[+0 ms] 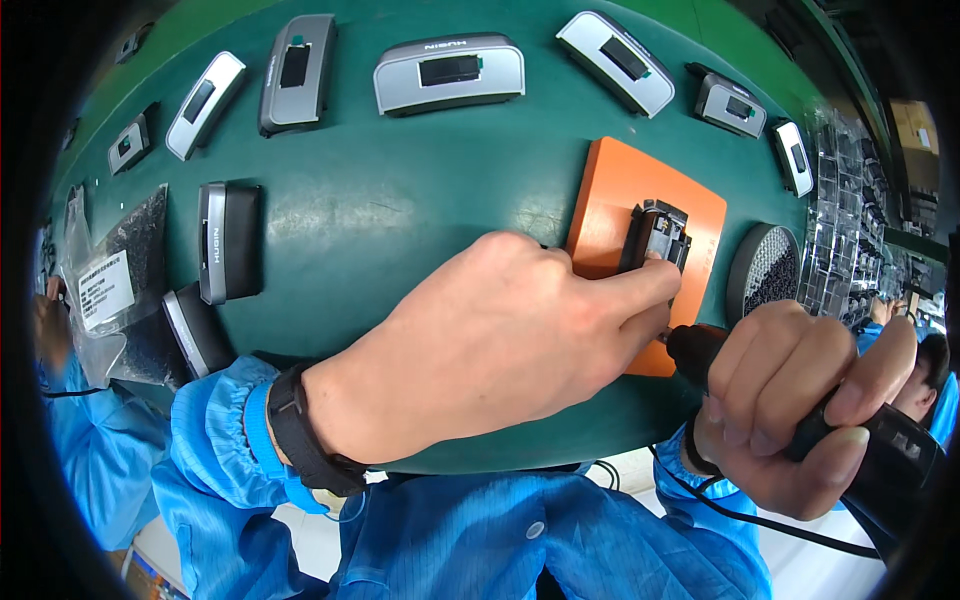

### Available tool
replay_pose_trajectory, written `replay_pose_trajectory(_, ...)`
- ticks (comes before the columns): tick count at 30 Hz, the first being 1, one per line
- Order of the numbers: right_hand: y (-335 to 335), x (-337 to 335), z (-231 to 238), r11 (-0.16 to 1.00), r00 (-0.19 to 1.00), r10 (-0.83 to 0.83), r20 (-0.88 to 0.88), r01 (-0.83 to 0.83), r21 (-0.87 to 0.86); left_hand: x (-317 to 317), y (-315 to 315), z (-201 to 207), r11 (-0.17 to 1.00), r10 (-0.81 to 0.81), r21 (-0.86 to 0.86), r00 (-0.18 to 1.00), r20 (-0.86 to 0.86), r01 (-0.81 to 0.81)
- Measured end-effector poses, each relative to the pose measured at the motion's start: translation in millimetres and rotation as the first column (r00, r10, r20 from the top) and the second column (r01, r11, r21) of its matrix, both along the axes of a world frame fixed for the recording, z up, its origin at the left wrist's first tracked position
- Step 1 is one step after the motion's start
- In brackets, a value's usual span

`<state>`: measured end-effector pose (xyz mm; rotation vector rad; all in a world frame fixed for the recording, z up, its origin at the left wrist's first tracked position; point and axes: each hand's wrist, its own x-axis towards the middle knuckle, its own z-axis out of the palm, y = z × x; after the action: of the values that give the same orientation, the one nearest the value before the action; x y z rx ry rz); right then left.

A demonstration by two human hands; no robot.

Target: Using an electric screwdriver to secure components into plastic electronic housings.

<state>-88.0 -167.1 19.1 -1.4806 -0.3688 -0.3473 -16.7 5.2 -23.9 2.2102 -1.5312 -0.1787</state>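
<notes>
My left hand (500, 330) reaches across to an orange pad (612, 185) on the table. Its fingers are closed on a small black device part (664, 232) with an open, boxy inside, lying on the pad. My right hand (790, 410) is wrapped round a black electric screwdriver (692, 350), whose nose points left toward my left fingertips. The driver's tip is close to the near side of the part, but whether it touches is hidden by my fingers. A round black dish (765, 270) full of tiny dark and silver pieces stands right of the pad.
Several grey-and-black device housings (450, 72) curve along the far side of the green table (400, 230). At left are an upright housing (228, 243) and a plastic bag (115, 285) of black bits. Clear trays (845, 210) line the right edge. The driver's cable (760, 520) hangs near my lap.
</notes>
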Motion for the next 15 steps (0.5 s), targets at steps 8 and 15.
replay_pose_trajectory(8,-53,-9,41,0.950,0.950,-0.285,0.132,0.262,0.168,4,4,12,0.995,-0.067,0.070,0.998,-0.017,0.068)
replay_pose_trajectory(15,-102,9,15,0.841,0.835,-0.535,0.126,0.512,0.177,7,-5,20,0.983,-0.105,0.145,0.994,-0.036,0.109)
